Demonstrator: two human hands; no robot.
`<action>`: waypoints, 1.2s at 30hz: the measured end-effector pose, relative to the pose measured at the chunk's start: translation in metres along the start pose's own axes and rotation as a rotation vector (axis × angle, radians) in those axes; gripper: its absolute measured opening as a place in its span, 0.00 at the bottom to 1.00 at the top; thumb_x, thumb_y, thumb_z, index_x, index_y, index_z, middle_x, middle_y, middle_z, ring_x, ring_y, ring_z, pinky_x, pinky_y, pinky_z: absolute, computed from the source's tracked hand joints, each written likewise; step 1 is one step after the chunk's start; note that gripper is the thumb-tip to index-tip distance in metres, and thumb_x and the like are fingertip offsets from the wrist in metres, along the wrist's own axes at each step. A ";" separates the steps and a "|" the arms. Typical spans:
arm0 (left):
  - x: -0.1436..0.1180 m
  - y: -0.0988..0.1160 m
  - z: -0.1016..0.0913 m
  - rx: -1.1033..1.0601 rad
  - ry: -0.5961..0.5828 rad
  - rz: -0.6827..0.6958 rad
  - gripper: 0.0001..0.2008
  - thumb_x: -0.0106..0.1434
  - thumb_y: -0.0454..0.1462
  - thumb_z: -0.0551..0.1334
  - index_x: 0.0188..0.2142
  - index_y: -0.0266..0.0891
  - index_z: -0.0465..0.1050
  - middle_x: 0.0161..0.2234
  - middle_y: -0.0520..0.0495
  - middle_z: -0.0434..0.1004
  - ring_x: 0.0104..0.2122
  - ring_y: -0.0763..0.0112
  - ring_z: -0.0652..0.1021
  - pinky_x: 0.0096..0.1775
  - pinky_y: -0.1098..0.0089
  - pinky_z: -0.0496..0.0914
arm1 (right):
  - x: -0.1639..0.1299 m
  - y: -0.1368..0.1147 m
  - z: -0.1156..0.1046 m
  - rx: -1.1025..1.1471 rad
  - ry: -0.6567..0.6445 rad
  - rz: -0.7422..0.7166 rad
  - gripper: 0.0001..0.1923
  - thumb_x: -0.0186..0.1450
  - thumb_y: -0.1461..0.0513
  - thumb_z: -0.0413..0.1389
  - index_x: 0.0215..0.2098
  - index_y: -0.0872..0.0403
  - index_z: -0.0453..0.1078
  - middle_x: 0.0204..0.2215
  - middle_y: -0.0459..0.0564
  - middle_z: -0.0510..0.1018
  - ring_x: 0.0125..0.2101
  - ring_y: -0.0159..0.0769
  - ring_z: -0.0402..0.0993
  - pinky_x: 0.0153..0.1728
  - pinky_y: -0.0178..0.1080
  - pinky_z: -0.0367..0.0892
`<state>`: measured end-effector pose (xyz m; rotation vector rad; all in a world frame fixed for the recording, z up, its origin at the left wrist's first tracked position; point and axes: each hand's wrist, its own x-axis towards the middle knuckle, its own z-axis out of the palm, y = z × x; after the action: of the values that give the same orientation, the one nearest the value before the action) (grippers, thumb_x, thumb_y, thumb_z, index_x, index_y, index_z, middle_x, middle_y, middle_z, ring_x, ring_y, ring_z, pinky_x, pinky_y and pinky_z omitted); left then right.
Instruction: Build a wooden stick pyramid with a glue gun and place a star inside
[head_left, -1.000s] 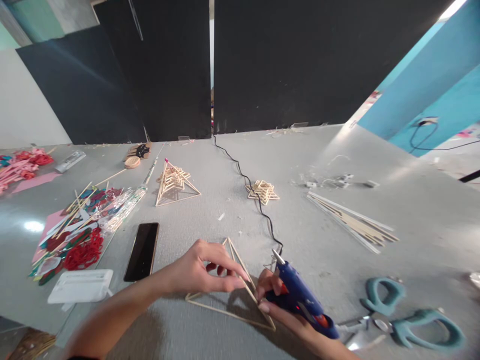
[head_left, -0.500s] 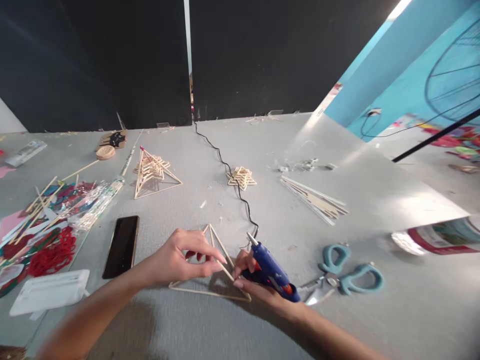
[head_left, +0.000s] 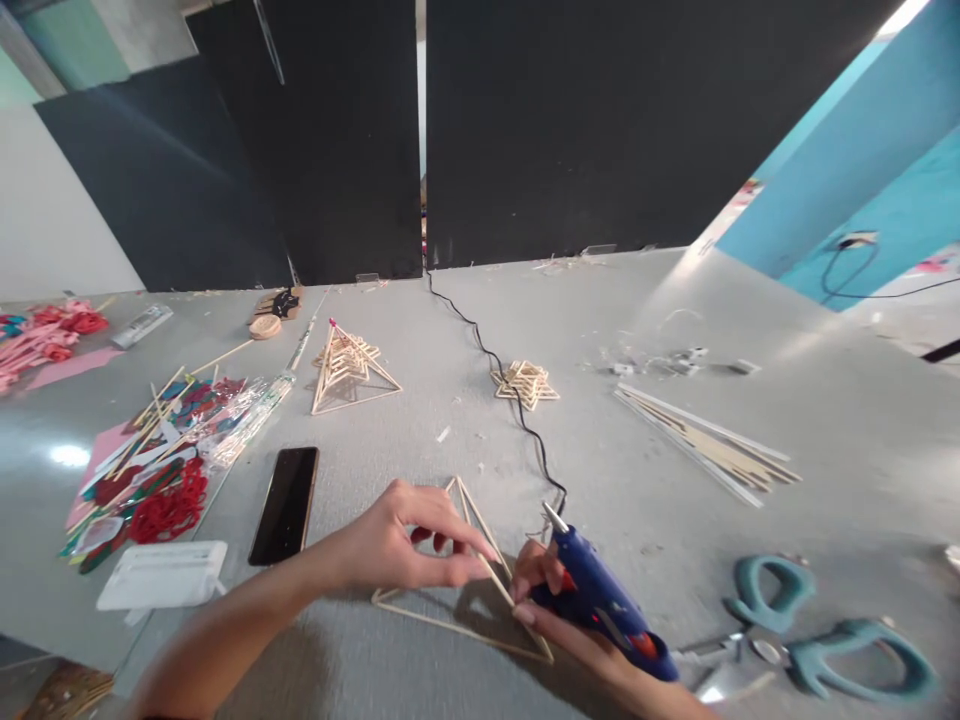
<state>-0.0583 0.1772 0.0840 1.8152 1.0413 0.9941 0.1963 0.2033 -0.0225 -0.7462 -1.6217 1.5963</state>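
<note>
Pinching one slanted stick of the stick triangle (head_left: 461,590) at lower centre, the left hand (head_left: 397,545) steadies it; the right hand (head_left: 551,600) grips the blue glue gun (head_left: 600,600) just right, nozzle pointing up-left, away from the pinched stick; scissors (head_left: 817,650) lie further right.

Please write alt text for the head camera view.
The left hand pinches a stick of a wooden triangle frame on a grey table, while the right hand holds a blue glue gun beside it.
</note>
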 end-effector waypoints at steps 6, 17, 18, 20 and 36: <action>-0.002 -0.001 0.001 0.010 -0.011 -0.013 0.07 0.65 0.36 0.71 0.43 0.42 0.86 0.28 0.49 0.82 0.30 0.75 0.76 0.29 0.74 0.64 | -0.001 0.007 -0.001 0.079 -0.021 0.056 0.15 0.63 0.56 0.67 0.34 0.48 0.64 0.33 0.48 0.76 0.34 0.42 0.74 0.36 0.46 0.77; -0.001 -0.008 0.000 0.045 -0.025 0.024 0.08 0.66 0.37 0.71 0.44 0.42 0.86 0.28 0.49 0.81 0.29 0.75 0.74 0.29 0.74 0.64 | -0.002 0.001 -0.003 0.109 -0.049 0.071 0.17 0.65 0.58 0.67 0.37 0.48 0.61 0.34 0.46 0.76 0.35 0.38 0.75 0.37 0.43 0.72; -0.001 -0.008 0.000 0.044 -0.022 0.034 0.08 0.65 0.37 0.71 0.44 0.42 0.86 0.27 0.49 0.81 0.29 0.75 0.74 0.29 0.74 0.63 | -0.002 0.001 -0.003 0.111 -0.048 0.072 0.17 0.65 0.58 0.67 0.37 0.47 0.61 0.34 0.46 0.76 0.35 0.39 0.75 0.36 0.43 0.72; -0.001 -0.007 0.000 0.041 -0.012 0.052 0.08 0.65 0.36 0.71 0.44 0.42 0.86 0.27 0.49 0.80 0.29 0.76 0.74 0.29 0.74 0.63 | 0.000 -0.002 -0.001 0.103 -0.043 0.073 0.17 0.64 0.56 0.67 0.36 0.47 0.61 0.34 0.47 0.76 0.35 0.40 0.75 0.36 0.45 0.73; 0.000 -0.005 -0.001 0.000 -0.009 0.054 0.10 0.64 0.34 0.72 0.46 0.43 0.86 0.27 0.50 0.81 0.27 0.77 0.70 0.31 0.74 0.64 | 0.003 -0.010 -0.001 0.082 -0.052 0.104 0.18 0.63 0.56 0.67 0.35 0.48 0.60 0.33 0.47 0.77 0.35 0.41 0.75 0.37 0.45 0.73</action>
<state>-0.0608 0.1794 0.0801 1.8553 0.9918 1.0175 0.1965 0.2058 -0.0125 -0.7621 -1.5660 1.7584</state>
